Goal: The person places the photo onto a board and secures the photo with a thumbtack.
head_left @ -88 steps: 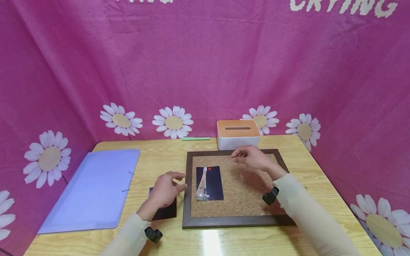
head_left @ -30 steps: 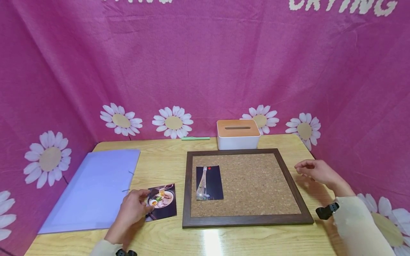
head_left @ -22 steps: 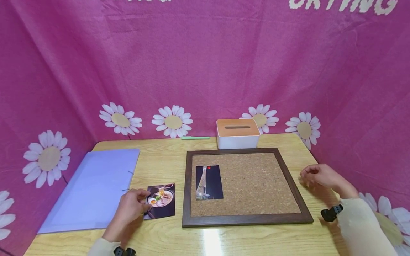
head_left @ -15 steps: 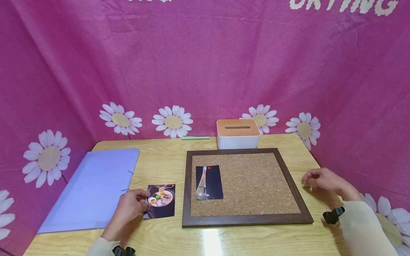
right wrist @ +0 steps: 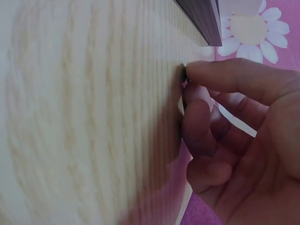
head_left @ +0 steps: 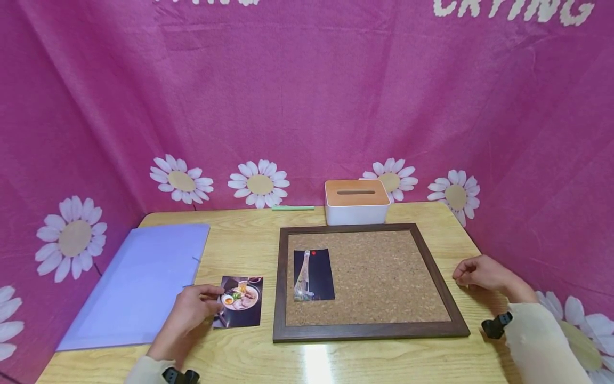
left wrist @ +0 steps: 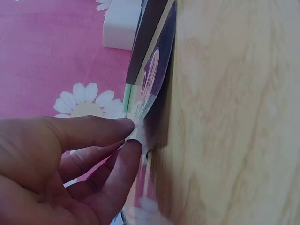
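My left hand (head_left: 188, 314) pinches the left edge of a photo of a noodle bowl (head_left: 242, 300), left of the corkboard. The left wrist view shows this photo (left wrist: 157, 75) bent up off the table between thumb and fingertip. Right of the board, my right hand (head_left: 484, 274) brings its curled fingertips down to the table. By those fingertips (right wrist: 194, 70) is a small dark spot; whether they hold something is hidden. On the dark-framed corkboard (head_left: 384, 282) lies a tower photo (head_left: 322, 274) with a red pushpin (head_left: 313, 253) at its top.
A lilac folder (head_left: 139, 282) lies at the table's left. Behind the board stands a white tissue box with a wooden lid (head_left: 357, 200), with a green pen (head_left: 292, 208) to its left. A pink flowered cloth (head_left: 307, 106) encloses the table's back and sides.
Both hands have moved outward from the corkboard. The left has taken the noodle photo's left edge and drawn it slightly left. The right has come down onto the table beyond the board's right edge.
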Tool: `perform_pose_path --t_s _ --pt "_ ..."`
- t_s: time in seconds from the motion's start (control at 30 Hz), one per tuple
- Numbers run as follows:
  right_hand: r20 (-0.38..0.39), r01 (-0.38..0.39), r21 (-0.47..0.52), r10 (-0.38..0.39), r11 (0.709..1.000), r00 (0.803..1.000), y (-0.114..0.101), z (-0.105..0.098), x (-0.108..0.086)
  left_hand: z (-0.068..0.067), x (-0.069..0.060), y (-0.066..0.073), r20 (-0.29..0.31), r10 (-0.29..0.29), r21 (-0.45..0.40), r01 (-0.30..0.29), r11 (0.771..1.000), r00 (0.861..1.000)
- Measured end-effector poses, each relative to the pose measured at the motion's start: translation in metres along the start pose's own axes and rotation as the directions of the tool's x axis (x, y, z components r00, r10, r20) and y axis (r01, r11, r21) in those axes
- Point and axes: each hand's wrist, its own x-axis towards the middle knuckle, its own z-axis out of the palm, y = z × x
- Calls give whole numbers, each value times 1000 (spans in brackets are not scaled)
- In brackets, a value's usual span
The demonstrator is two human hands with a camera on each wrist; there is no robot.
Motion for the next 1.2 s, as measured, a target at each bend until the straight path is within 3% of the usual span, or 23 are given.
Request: perform_pose_path --t_s 0.27,0.47,0.63,0.83,1.2 --pt "-40 -17 -28 16 999 999 0 -2 -1 -3 2 -2 27 -8 -38 9 999 1000" --pt "-65 22 -19 -23 1000 998 -5 -7 -2 -7 2 1 42 -12 -83 15 996 999" --pt "-118 47 18 -44 999 992 -16 -11 1 -12 3 6 44 -3 -131 9 991 999" --pt "-196 90 -15 -91 996 976 -33 -15 3 -14 7 12 14 8 -163 -5 987 1000" --pt "-241 131 18 -122 991 963 -60 -16 10 -8 16 33 14 36 -291 -30 956 999"
